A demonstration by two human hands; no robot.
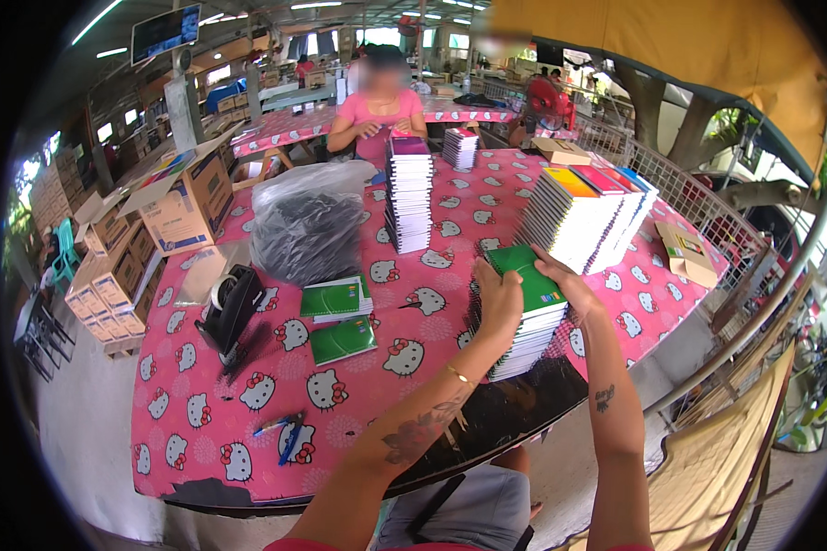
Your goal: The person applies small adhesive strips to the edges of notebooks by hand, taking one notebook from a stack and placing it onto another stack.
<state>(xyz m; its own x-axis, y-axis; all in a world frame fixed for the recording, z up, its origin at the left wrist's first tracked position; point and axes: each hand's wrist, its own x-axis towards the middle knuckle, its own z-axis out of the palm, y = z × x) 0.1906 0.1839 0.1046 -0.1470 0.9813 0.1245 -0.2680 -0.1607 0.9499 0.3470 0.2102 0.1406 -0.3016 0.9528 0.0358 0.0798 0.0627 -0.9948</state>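
A tall stack of spiral notebooks [530, 332] with a green cover on top stands near the table's front edge. My left hand [501, 298] presses its left side, by the black spiral bindings. On the opposite side my right hand [565, 283] grips the upper edge, thumb over the green cover. Both hands are closed around the stack, and some fingers are hidden behind it. To the left lie a small pile of green notebooks [334, 298] and a single green notebook [344, 341].
Multicoloured notebook stacks [574, 216], a tall notebook column [410, 202] and a grey plastic bag [308, 225] stand farther back. A black tape dispenser [230, 309] and blue-handled pliers [289, 435] lie left. Cardboard boxes [186, 207] flank the table. A person [381, 115] in pink sits opposite.
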